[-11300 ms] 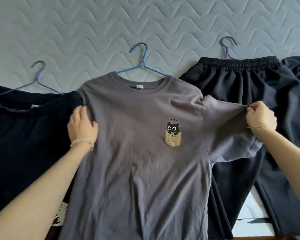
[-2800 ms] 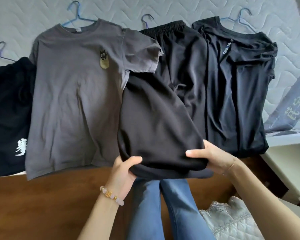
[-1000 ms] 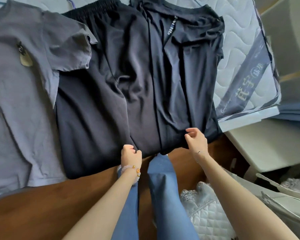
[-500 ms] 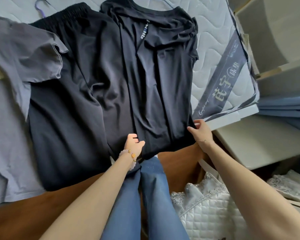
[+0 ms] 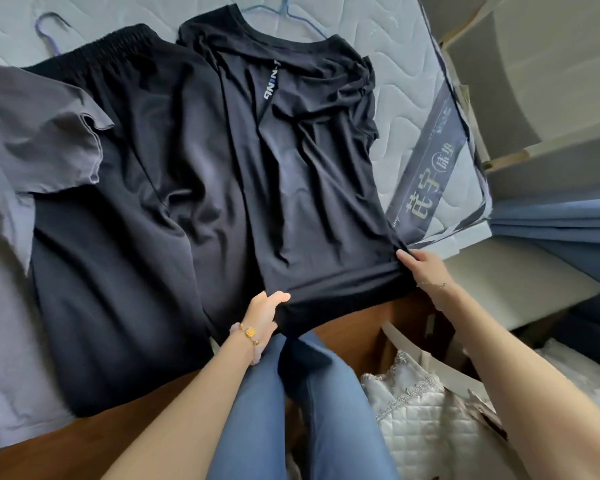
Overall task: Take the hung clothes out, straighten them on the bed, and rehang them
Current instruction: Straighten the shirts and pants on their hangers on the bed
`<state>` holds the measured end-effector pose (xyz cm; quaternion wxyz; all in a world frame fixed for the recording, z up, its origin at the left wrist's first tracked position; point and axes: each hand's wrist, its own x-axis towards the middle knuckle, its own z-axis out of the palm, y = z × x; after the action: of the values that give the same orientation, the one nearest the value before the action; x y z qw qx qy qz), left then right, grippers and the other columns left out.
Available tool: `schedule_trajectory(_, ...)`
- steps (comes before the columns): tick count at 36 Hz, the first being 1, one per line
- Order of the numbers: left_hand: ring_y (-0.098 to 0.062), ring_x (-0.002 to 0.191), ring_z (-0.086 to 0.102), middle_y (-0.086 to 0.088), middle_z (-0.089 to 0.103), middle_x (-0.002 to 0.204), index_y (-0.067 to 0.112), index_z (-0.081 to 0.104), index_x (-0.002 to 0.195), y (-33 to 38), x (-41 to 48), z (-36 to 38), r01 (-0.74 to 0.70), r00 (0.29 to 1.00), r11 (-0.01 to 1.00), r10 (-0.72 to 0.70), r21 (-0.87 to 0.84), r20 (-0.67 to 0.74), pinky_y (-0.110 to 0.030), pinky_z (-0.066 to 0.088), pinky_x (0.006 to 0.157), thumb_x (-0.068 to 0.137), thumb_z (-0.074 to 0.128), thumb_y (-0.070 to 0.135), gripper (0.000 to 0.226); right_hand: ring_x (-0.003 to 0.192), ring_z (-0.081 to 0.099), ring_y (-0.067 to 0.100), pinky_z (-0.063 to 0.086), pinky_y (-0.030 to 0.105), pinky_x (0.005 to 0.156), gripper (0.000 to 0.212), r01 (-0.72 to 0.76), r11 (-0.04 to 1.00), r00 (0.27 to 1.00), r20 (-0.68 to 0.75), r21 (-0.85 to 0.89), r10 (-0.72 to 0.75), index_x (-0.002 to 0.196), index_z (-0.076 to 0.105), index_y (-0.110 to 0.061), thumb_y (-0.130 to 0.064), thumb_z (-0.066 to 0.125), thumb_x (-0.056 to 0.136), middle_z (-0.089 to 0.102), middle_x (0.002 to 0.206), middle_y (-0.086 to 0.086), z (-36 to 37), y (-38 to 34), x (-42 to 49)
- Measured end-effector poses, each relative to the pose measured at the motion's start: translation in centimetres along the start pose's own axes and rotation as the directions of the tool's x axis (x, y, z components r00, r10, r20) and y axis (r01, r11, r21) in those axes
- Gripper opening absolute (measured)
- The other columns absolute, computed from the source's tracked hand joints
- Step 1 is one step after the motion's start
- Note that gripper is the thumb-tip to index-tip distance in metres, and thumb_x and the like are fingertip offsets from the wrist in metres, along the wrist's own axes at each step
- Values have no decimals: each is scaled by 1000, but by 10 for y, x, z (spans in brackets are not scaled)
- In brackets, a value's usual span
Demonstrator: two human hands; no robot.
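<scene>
Both hands have shifted right since 0.5 s ago, off the shorts' side and out to the black tee's hem corners. L hand [image 5: 264, 308] pinches the hem's left corner, thumb on top; R hand [image 5: 421, 268] has its grip closed on the right corner, by the mattress [image 5: 409, 84] edge. Hem is drawn out between them.

Black tee [image 5: 309, 174] lies flat on the bed, rightmost of the row, hanger [image 5: 284, 12] at the collar, folds across chest and right sleeve. Its left edge overlaps the shorts [image 5: 125, 202]; grey tee [image 5: 32, 150] further left.

Risks: pulling the hem hard could slide the tee off the bed's foot or tug the collar off the hanger. Dragging may also rumple the shorts under the overlap.

Writing: white vertical print on the tee, approx "NIN", partly hidden. Mattress band shows Chinese chars, not fully legible.
</scene>
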<state>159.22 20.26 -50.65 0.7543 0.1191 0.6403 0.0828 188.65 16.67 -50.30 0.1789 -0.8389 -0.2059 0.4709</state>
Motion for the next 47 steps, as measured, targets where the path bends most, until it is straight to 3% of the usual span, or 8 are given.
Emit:
schedule_trajectory(8, -23, 107, 59, -6, 62, 120, 12, 55, 117, 10, 5, 13, -29, 999, 998, 28, -49, -28, -35, 46, 94, 88, 61, 11, 30, 76, 41, 18, 37, 33, 74, 21, -27, 998, 999, -24, 48, 28, 74, 55, -15, -28, 58, 91, 45, 74, 6, -5, 4, 20)
schedule_trajectory(13, -23, 115, 57, -5, 60, 126, 11, 50, 127, 8, 11, 21, -34, 986, 999, 40, 37, -160, -40, 43, 104, 83, 67, 32, 52, 64, 32, 16, 31, 29, 59, 33, -3, 1000, 1000, 0, 8, 3, 65, 42, -15, -20, 56, 94, 32, 63, 5, -21, 4, 34)
schedule_trajectory(18, -28, 88, 63, -13, 67, 97, 10, 62, 91, 2, 16, 47, -98, 945, 984, 139, 149, -297, -54, 51, 90, 87, 59, 30, 21, 70, 35, 19, 34, 30, 66, 31, 32, 998, 998, -50, 52, -29, 72, 47, -4, -27, 57, 90, 35, 73, 9, -50, 9, 55)
schedule_trajectory(21, -23, 71, 54, -17, 61, 81, 7, 58, 85, -4, 10, 77, -115, 912, 968, 192, 223, -363, -44, 53, 75, 86, 57, 31, 24, 73, 36, 17, 31, 32, 68, 47, 12, 997, 1000, -11, 73, -11, 76, 49, 10, -35, 56, 85, 39, 77, 6, -76, 16, 71)
schedule_trajectory(30, -10, 49, 32, -2, 39, 57, 12, 39, 67, -15, 0, 189, -231, 904, 947, 294, 225, -310, -22, 31, 49, 91, 56, 15, 29, 81, 46, 13, 35, 26, 67, 23, 86, 995, 996, -43, 58, -84, 76, 60, -14, -17, 52, 98, 56, 83, 2, -180, 21, 109)
schedule_trajectory(36, -20, 69, 55, 0, 58, 68, 20, 53, 70, -6, 19, 220, -178, 893, 953, 261, 243, -368, -34, 50, 76, 87, 60, 17, 18, 89, 45, 15, 36, 26, 69, 29, 98, 994, 995, -26, 39, -97, 100, 64, 9, -17, 53, 97, 55, 92, 6, -203, 22, 130)
schedule_trajectory(39, -22, 83, 57, 1, 61, 81, 15, 61, 84, 0, 27, 215, -147, 852, 944, 273, 297, -446, -20, 44, 70, 86, 58, 15, 4, 87, 42, 15, 34, 29, 69, 32, 88, 996, 995, -47, 28, -87, 102, 62, 12, -19, 53, 98, 52, 90, 6, -199, 24, 137)
schedule_trajectory(47, -37, 114, 48, -17, 36, 132, 2, 40, 126, 17, 51, 188, -12, 737, 926, 263, 377, -623, -39, 39, 100, 85, 61, 17, 49, 95, 47, 16, 34, 26, 84, 31, 91, 996, 991, -101, 22, -88, 113, 63, 7, -18, 53, 98, 57, 100, 5, -205, 16, 153)
